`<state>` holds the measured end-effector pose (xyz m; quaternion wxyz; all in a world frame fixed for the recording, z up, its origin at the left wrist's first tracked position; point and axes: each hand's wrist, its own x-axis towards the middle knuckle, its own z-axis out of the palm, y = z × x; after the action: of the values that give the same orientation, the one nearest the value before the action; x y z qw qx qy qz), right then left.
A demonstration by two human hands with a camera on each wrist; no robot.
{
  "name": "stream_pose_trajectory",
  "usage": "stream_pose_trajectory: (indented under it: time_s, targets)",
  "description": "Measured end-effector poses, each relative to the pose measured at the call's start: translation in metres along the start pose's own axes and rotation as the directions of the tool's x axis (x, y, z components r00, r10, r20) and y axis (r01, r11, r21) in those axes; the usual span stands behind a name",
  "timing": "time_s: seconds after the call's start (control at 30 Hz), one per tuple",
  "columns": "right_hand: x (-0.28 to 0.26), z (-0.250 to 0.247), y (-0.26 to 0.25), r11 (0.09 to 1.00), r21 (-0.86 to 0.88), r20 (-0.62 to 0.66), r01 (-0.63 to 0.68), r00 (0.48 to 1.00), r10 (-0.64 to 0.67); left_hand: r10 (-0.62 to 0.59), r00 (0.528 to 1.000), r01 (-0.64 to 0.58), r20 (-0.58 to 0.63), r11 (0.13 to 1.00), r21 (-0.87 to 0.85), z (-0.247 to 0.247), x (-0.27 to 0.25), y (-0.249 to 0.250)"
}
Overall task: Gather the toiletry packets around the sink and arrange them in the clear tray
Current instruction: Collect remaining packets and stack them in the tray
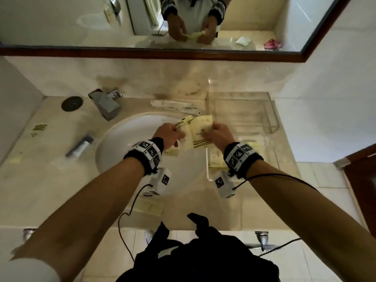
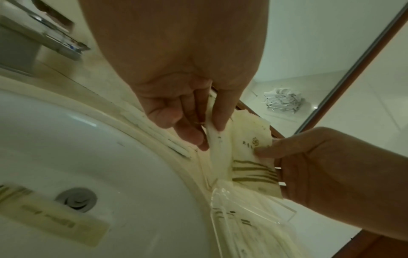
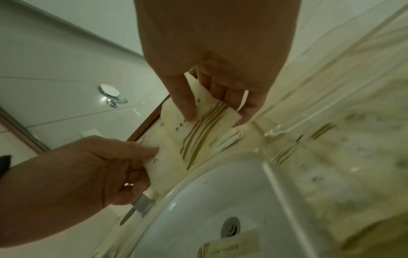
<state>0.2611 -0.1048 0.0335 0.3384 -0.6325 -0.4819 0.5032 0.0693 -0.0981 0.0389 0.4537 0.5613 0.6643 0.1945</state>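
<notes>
Head view: both hands, left hand (image 1: 169, 133) and right hand (image 1: 218, 135), pinch cream packets (image 1: 200, 131) above the sink (image 1: 122, 143), clear tray (image 1: 270, 117) just beside the right hand.

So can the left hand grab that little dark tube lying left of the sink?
Probably not right away. The left hand is busy pinching cream packets together with the right hand. The tube lies uncovered on the counter, so once the packets go, the way looks free.

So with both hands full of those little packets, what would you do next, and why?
Probably carry them rightward and lay them in the clear tray. The left hand and right hand both pinch cream packets above the sink, and the tray stands right beside it.
</notes>
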Motion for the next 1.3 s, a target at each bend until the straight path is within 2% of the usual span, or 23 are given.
stream_pose_trajectory:
  time_s: [0.17, 0.4, 0.57, 0.67, 0.73, 0.77, 0.87, 0.97, 1.17, 1.3]
  targets:
    - [-0.007, -0.060, 0.020, 0.996, 0.077, -0.045, -0.035, 0.998, 0.038, 0.031, 0.999, -0.032, 0.018, 0.997, 0.074, 0.040, 0.000, 0.024]
    - [-0.014, -0.115, 0.054, 0.986, 0.051, -0.178, -0.156, 0.970, 0.163, 0.020, 1.000, -0.020, 0.000, 0.991, 0.130, 0.076, -0.006, 0.036]
    - [-0.010, -0.111, 0.060, 0.951, 0.015, -0.176, -0.308, 0.936, 0.306, -0.047, 0.999, 0.047, -0.009, 0.989, 0.142, 0.078, -0.007, 0.024]
    - [-0.008, -0.099, 0.061, 0.953, -0.061, -0.163, -0.298, 0.945, 0.285, -0.072, 0.997, 0.074, -0.023, 0.988, 0.136, 0.073, -0.004, 0.017]
    - [-0.003, -0.088, 0.063, 0.958, -0.090, -0.077, -0.272, 0.961, 0.266, -0.089, 0.996, 0.092, -0.024, 0.987, 0.128, 0.068, -0.001, 0.013]
    - [-0.002, -0.082, 0.062, 0.945, -0.018, -0.066, -0.326, 0.944, 0.324, -0.100, 0.995, 0.102, -0.021, 0.987, 0.121, 0.066, 0.001, 0.011]
    - [0.006, -0.068, 0.063, 0.929, -0.179, -0.079, -0.323, 0.946, 0.314, -0.116, 0.993, 0.116, -0.007, 0.987, 0.111, 0.062, 0.006, 0.007]
    - [0.007, -0.054, 0.061, 0.923, -0.191, -0.034, -0.334, 0.942, 0.334, -0.123, 0.992, 0.122, 0.005, 0.986, 0.111, 0.058, 0.011, -0.001]
    - [0.011, -0.046, 0.055, 0.897, -0.250, -0.120, -0.365, 0.931, 0.345, -0.137, 0.990, 0.135, 0.021, 0.988, 0.078, 0.053, 0.021, -0.006]
    - [0.015, -0.052, 0.050, 0.857, -0.370, -0.183, -0.359, 0.932, 0.312, -0.132, 0.990, 0.128, 0.048, 0.989, 0.077, 0.053, 0.028, 0.001]
